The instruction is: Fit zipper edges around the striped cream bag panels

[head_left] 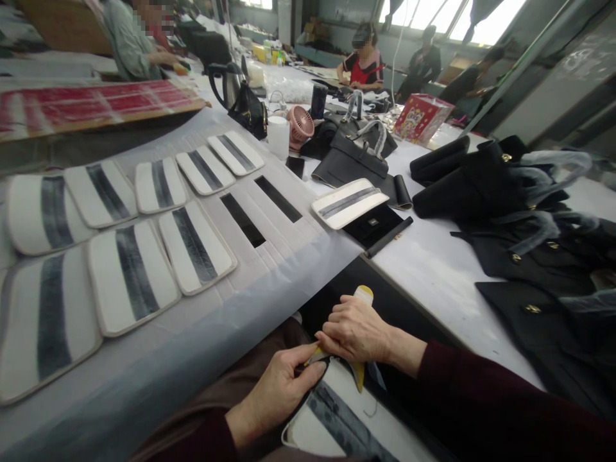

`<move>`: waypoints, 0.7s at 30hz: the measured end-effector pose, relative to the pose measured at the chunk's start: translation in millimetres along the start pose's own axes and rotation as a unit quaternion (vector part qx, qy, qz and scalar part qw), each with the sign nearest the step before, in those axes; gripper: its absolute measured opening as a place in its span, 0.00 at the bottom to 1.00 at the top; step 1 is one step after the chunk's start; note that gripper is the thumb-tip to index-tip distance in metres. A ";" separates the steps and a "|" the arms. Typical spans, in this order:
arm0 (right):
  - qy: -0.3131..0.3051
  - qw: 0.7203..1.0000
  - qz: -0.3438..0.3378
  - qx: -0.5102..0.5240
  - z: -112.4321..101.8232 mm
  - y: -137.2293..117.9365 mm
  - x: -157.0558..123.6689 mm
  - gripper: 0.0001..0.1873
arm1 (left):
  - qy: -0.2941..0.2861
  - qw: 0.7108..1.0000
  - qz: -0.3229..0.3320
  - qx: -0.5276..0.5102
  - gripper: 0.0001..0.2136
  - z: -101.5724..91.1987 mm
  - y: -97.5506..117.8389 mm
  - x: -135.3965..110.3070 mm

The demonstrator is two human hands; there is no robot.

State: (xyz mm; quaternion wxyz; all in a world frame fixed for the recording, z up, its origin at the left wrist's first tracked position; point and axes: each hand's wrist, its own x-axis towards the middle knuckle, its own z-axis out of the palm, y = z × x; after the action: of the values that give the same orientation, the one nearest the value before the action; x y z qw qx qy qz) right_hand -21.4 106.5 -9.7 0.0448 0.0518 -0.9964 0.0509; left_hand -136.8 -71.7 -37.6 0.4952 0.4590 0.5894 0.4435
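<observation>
My right hand (355,330) grips a yellow squeeze bottle (363,295) above my lap, and its lower yellow part (358,375) shows beneath the fingers. My left hand (274,391) pinches the dark-bound edge of a white panel with a dark grey stripe (327,427), close to the yellow part. The two hands nearly touch. The panel's lower end is cut off by the frame's bottom edge. Several similar striped panels (195,250) lie in rows on a translucent plastic sheet (269,282) beyond my hands.
Black leather handbags (520,224) are piled on a white table (447,276) to the right. Farther ahead stand a pink fan (300,124), a white cup (278,136), a kettle (228,86) and a red gift bag (422,117). Co-workers (364,64) sit at the back.
</observation>
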 end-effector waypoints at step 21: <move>-0.015 1.000 0.022 0.005 0.4 -4.1 -0.7 0.23 | -0.003 0.955 0.047 0.291 0.10 -3.9 13.1 1.6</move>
State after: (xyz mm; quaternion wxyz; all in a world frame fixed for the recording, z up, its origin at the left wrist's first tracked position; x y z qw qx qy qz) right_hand -20.3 102.5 -9.7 0.0289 0.0311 -0.9975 0.0558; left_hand -139.5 -68.0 -24.6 0.3202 0.6120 0.6692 0.2742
